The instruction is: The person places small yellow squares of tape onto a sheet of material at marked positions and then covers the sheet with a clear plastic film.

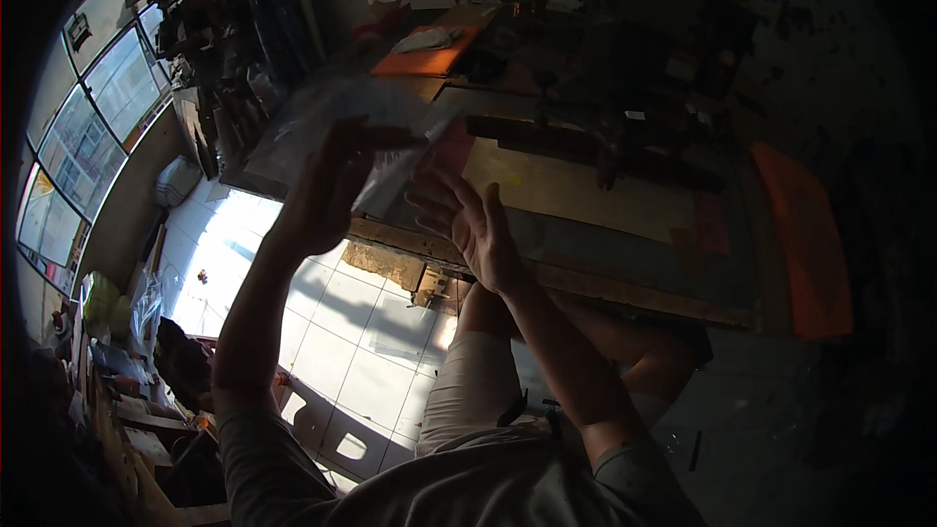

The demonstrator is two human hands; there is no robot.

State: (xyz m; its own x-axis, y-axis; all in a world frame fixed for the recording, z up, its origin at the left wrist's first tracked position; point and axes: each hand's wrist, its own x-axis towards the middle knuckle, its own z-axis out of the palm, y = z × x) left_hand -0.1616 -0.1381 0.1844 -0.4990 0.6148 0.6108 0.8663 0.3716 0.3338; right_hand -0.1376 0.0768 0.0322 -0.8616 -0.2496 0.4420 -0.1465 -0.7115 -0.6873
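A clear, crinkled plastic sheet (317, 102) spreads around my left hand (337, 176) at the left end of the workbench. That hand is raised in shadow, its fingers pointing right, and appears to grip the sheet; the exact hold is dark. Just to the right, my right hand (478, 229) is lifted over the bench's front edge with its fingers apart. Its fingertips come near the sheet's right-hand edge, and I see nothing held in it. Beyond it a long pale board (576, 197) lies on the workbench (605, 259), with a pinkish-red patch at each end.
A dark metal machine or bar (605, 141) runs along the back of the bench. Orange sheets lie at the back (420, 60) and hang at the right end (805, 244). Clutter (156, 429) fills the lower left, near sunlit floor tiles (332, 332).
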